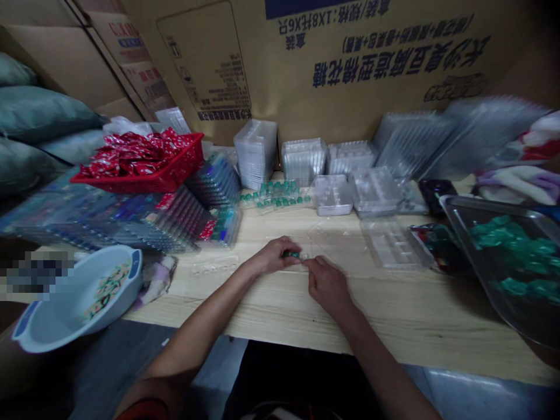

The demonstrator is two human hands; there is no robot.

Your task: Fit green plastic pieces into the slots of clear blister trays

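Note:
My left hand (272,255) rests on the pale wooden table (394,309) and pinches a small green piece (291,254) at its fingertips. My right hand (327,284) is just to the right, with its fingertips against the far end of that piece. A transparent plastic blister tray (389,243) lies on the table to the right of my hands. A strip of transparent blister cells with green pieces (275,198) sits beyond them. The fingers hide part of the small piece.
A metal tray of green pieces (511,256) stands at the right. Stacks of transparent trays (256,154) line the back against a printed cardboard box (350,64). A red basket of red packets (140,163) stands at the back left, and a pale blue basin (74,297) sits at the front left.

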